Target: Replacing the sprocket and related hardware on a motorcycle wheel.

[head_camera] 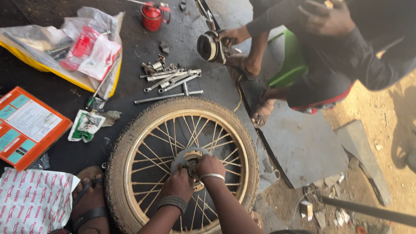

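Dark, oily ground gives way to sandy dirt on the right, with a slab [305, 144] between; far off lie spanners [170, 78], a red oil can [152, 15] and an orange box [18, 127] at left, and another person crouches far right. The wheel [182, 165] lies flat, near centre. Both forearms reach in from the near edge, left hand [179, 183] and right hand [209, 166] side by side, fingers curled tight on the hub [191, 157] at the wheel's middle.

Both hands — left [179, 182], right [209, 166] — curled, side by side, forearms reaching forward, wrists banded.
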